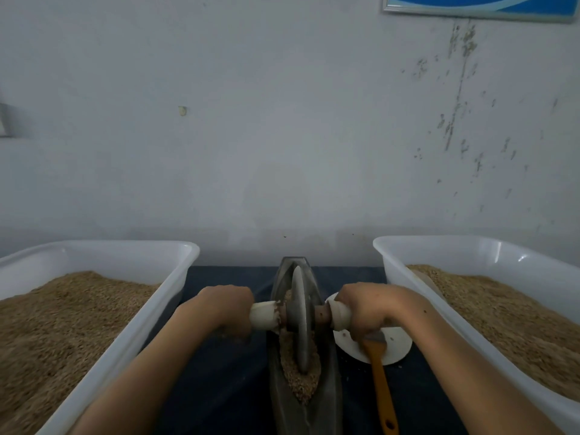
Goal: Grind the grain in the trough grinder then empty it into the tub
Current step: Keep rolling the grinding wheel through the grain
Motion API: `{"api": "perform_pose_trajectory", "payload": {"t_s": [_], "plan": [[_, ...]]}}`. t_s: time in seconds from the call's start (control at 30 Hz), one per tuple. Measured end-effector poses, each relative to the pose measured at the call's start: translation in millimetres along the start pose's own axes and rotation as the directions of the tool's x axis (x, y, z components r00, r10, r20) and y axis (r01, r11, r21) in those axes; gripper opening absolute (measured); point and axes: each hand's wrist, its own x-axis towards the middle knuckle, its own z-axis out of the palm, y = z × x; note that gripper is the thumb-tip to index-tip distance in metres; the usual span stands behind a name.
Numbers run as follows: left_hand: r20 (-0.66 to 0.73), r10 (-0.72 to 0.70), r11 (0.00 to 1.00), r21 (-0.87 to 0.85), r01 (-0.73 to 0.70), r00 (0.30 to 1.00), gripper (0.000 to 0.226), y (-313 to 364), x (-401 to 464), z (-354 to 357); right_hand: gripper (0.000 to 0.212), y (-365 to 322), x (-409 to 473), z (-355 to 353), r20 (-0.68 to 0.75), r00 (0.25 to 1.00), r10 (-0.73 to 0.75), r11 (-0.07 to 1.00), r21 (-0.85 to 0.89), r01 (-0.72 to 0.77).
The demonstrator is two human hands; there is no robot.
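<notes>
Both hands, left hand [226, 309] and right hand [365, 310], grip the grey metal grinding wheel's [300, 318] white handles at frame centre; uneven pushing could spill tan grain [299, 383] over the narrow dark trough [329, 400].

Two tubs [188, 255] [381, 249] (both holding grain), one trough grinder [301, 390], one brush [381, 387].

The trough [301, 400] and its wheel [300, 321] look like dull grey metal. Both tubs [131, 334] [439, 312] are smooth, slightly glossy white plastic, filled with coarse tan grain [56, 324]. The brush handle [381, 387] is orange, seemingly varnished wood. The wall [282, 120] is matt, flaking paint.
</notes>
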Motion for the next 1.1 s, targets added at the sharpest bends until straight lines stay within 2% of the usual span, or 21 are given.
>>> {"api": "perform_pose_trajectory", "payload": {"t_s": [0.07, 0.17, 0.3, 0.37, 0.43, 0.57, 0.67, 0.73, 0.77, 0.83, 0.9, 0.97, 1.03, 1.1], "plan": [[-0.061, -0.020, 0.999, 0.025, 0.022, 0.998, 0.048, 2.4, -1.1, 0.8, 0.019, 0.0, 1.2, 1.8, -0.031, 0.999, 0.008, 1.000, -0.025, -0.009], [-0.261, -0.032, 0.997, 0.054, 0.048, 0.965, 0.037, 7.2, 1.8, 6.0, 0.019, 1.7, 7.7, 8.0, -0.187, 0.982, 0.004, 0.996, -0.084, -0.020], [-0.487, -0.047, 0.996, 0.043, 0.078, 0.872, 0.022, 11.8, 5.1, 13.4, 0.015, 3.6, 18.1, 23.8, -0.511, 0.859, -0.028, 0.996, -0.092, -0.022], [-0.504, -0.044, 0.997, 0.033, 0.070, 0.862, 0.022, 11.7, 6.6, 15.0, 0.014, 3.7, 19.8, 27.6, -0.566, 0.824, -0.036, 0.996, -0.092, -0.020], [-0.451, -0.032, 0.997, 0.045, 0.058, 0.892, 0.025, 9.4, 8.2, 13.2, 0.015, 3.8, 18.0, 24.3, -0.514, 0.857, -0.034, 0.994, -0.105, -0.023], [-0.191, -0.005, 0.999, 0.041, 0.013, 0.982, 0.040, 4.3, 3.6, 3.4, 0.021, -0.2, 3.3, 5.7, -0.221, 0.975, -0.024, 0.991, -0.134, -0.006], [0.022, 0.034, 0.999, -0.040, -0.033, 0.999, 0.038, 0.4, -0.5, -1.9, 0.028, -3.3, -6.4, -2.3, -0.026, 0.999, 0.019, 0.999, -0.031, -0.019], [0.061, 0.039, 0.998, -0.047, -0.036, 0.997, 0.033, 0.0, -2.0, -3.0, 0.033, -3.2, -6.9, -2.5, 0.022, 0.999, 0.025, 1.000, 0.010, -0.025], [0.036, 0.028, 0.999, -0.037, -0.027, 0.999, 0.034, 0.8, -2.2, -3.3, 0.032, -2.6, -5.0, -1.5, 0.011, 0.999, 0.031, 0.999, 0.008, -0.031], [-0.109, 0.003, 1.000, 0.012, -0.002, 0.994, 0.034, 3.2, -1.0, -0.7, 0.025, -0.8, 1.8, 2.4, -0.076, 0.996, 0.038, 0.999, -0.032, -0.040], [-0.311, -0.004, 0.998, 0.055, 0.023, 0.951, 0.030, 6.5, 2.1, 5.4, 0.019, 2.4, 10.8, 11.0, -0.251, 0.968, 0.022, 0.996, -0.080, -0.043], [-0.474, -0.009, 0.998, 0.054, 0.039, 0.880, 0.023, 9.5, 4.3, 10.6, 0.014, 4.7, 19.0, 21.9, -0.455, 0.890, -0.006, 0.994, -0.100, -0.044], [-0.545, -0.001, 0.998, 0.052, 0.035, 0.839, 0.018, 10.5, 5.8, 13.4, 0.014, 6.5, 23.6, 28.9, -0.546, 0.838, -0.015, 0.996, -0.084, -0.037], [-0.519, -0.001, 0.998, 0.057, 0.035, 0.855, 0.019, 10.3, 6.6, 12.0, 0.015, 8.1, 23.3, 27.5, -0.508, 0.861, -0.012, 0.997, -0.073, -0.030]]}}
